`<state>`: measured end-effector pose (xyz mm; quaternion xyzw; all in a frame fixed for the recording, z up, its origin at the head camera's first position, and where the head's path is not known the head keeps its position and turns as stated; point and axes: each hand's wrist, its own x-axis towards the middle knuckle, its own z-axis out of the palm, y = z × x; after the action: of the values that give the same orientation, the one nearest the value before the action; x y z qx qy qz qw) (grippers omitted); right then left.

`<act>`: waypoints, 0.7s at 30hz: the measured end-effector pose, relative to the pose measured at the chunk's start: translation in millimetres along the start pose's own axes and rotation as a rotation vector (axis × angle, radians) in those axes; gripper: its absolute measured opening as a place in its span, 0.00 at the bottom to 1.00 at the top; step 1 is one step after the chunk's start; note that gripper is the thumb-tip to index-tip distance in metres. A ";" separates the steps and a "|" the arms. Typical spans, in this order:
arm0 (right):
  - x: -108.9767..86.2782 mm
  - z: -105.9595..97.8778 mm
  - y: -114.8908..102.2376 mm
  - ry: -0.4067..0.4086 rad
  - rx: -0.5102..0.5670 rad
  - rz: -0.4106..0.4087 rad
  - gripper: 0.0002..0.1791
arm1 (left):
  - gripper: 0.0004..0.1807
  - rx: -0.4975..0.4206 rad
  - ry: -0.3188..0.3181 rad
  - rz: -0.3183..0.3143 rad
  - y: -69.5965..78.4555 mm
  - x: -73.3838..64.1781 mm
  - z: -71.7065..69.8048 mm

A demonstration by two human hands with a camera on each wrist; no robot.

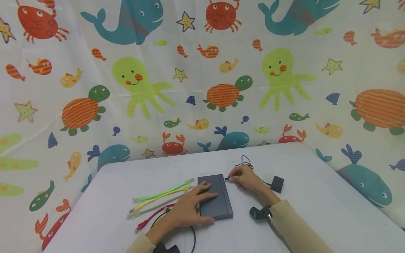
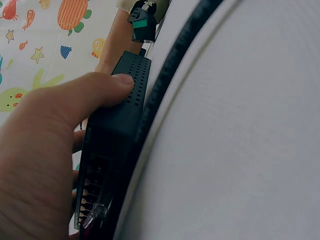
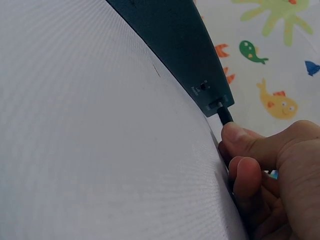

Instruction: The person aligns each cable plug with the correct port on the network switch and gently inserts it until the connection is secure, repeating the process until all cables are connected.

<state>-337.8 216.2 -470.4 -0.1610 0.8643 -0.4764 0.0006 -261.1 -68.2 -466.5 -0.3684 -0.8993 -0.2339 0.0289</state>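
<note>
A dark grey network switch (image 1: 218, 198) lies flat on the table. My left hand (image 1: 188, 205) holds it, fingers spread over its top; in the left wrist view the thumb (image 2: 122, 85) presses its vented side. A row of ports (image 2: 87, 192) shows there, with a clear cable connector (image 2: 97, 212) close by; whether that is plugged in, I cannot tell. At the switch's right side my right hand (image 1: 245, 177) pinches a black power plug (image 3: 224, 115). Its metal tip meets the panel at a socket; how deep it sits is unclear.
Right of the right hand lies a black power adapter (image 1: 277, 184), its thin cord (image 1: 245, 163) looped behind that hand. Left of the switch are green (image 1: 164, 192), yellow (image 1: 158, 198), grey (image 1: 155, 206) and red (image 1: 152, 218) network cables. A black cable (image 1: 194, 235) runs near the left wrist.
</note>
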 end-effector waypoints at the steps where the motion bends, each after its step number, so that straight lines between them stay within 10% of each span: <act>1: 0.0 -0.1 -0.5 0.000 -0.002 -0.002 0.03 | 0.38 0.004 0.002 0.001 -0.3 0.0 0.3; 21: 1.7 1.8 1.6 -0.009 -0.050 0.017 0.03 | 0.38 0.009 0.004 0.003 -1.9 0.0 1.7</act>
<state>-339.5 215.1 -472.4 -0.1557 0.8773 -0.4539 0.0047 -262.2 -68.6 -468.8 -0.3689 -0.8999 -0.2304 0.0328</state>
